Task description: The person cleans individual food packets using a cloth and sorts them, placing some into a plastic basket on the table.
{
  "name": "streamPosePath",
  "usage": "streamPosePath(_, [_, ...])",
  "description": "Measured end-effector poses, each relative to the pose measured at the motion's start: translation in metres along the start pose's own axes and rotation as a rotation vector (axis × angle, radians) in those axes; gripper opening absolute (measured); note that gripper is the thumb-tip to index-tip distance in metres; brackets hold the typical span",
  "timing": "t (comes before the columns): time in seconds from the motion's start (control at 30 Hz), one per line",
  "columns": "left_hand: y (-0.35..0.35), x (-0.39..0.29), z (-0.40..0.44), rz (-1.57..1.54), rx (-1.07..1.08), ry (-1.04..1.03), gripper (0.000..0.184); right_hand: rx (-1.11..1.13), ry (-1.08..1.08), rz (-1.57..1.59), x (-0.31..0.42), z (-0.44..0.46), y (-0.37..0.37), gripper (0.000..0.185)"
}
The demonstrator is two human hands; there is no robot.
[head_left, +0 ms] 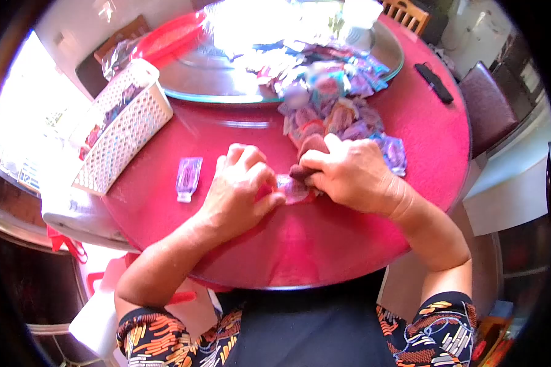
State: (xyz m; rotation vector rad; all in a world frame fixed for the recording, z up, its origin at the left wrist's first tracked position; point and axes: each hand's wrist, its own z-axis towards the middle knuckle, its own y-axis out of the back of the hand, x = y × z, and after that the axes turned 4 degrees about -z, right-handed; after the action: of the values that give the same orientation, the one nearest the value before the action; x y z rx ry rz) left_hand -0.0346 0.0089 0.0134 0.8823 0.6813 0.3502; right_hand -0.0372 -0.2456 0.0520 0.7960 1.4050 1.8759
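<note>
My left hand is closed, its thumb and forefinger pinching the left end of a small clear and pinkish wrapper packet. My right hand is closed at the packet's other end. Dark reddish-brown oval pieces sit at its fingers; their kind I cannot make out. Behind that hand lies a pile of wrapped packets, partly hidden by the fingers. A single purple packet lies flat to the left of my left hand.
A white perforated basket with packets inside stands at the left table edge. A glass turntable bears many packets and a red tray. A black object lies at the right, near a chair.
</note>
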Motion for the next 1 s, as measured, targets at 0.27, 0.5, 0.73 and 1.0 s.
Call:
streamPosePath(0.27, [0.0, 0.004, -0.002, -0.003, 0.043, 0.022, 0.036, -0.01, 0.184, 0.089, 0.012, 0.002, -0.004, 0.025])
streamPosePath(0.5, [0.004, -0.001, 0.0, -0.015, 0.061, 0.031, 0.035, -0.081, 0.092, 0.007, -0.003, 0.002, -0.012, 0.023])
streamPosePath(0.73, [0.003, -0.001, 0.0, -0.034, 0.066, 0.053, 0.03, -0.038, 0.226, 0.108, -0.006, 0.001, -0.003, 0.027])
streamPosePath(1.0, [0.002, 0.002, -0.002, -0.009, 0.061, 0.041, 0.035, -0.17, 0.358, 0.177, 0.004, 0.005, -0.009, 0.024])
